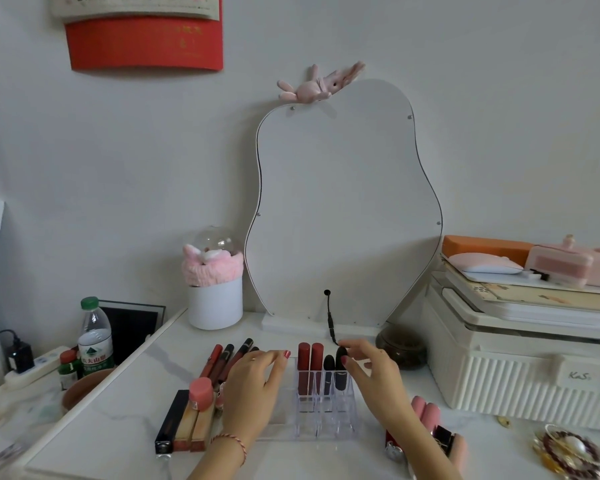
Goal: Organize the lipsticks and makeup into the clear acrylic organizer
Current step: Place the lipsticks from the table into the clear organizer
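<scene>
So, everything placed relative to the clear acrylic organizer (321, 403) on the white table (118, 424):
Loose lipsticks (222, 362): just left of it, some boxed, lying flat.
Left hand (253, 386): fingers relaxed and spread, resting on its left end, holding nothing.
Two red lipsticks (310, 365): upright in its back slots.
Black lipstick (341, 370): upright in the slot beside them.
Right hand (374, 375): fingertips pinching that black lipstick's cap.
Pink tubes (425, 412): just right of it.

organizer: clear acrylic organizer (312, 420) on the worktop (118, 420)
slots: two red lipsticks (310, 365), two black
right hand (378, 379): fingertips pinch black lipstick (341, 370)
left hand (253, 386): rests on organizer's left edge
</scene>
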